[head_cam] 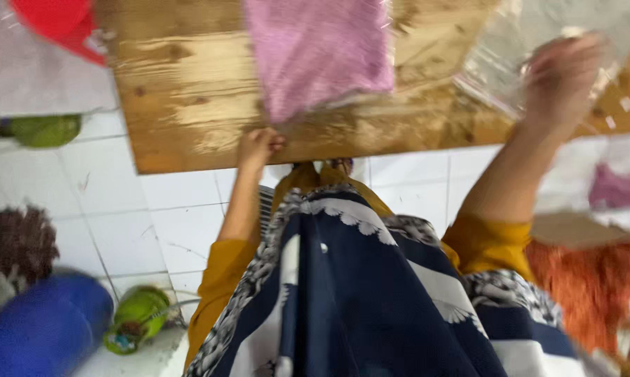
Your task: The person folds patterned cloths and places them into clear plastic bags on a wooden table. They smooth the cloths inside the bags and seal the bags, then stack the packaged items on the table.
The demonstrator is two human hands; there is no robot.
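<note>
Desk (189, 105): wooden, over white floor tiles.
Pink cloth (318, 49): lies in clear wrap on the desk, between both hands.
Clear plastic bag (496, 77): at the desk's right end, blurred.
Right hand (559, 80): fingers clamped on the clear plastic bag.
Left hand (257, 146): fingers curled over the desk's near edge, just below the pink cloth.

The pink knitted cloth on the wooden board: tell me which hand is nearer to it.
Left. The left hand grips the wooden board's near edge just below the pink knitted cloth; the right hand is off to its right, on clear plastic wrapping.
</note>
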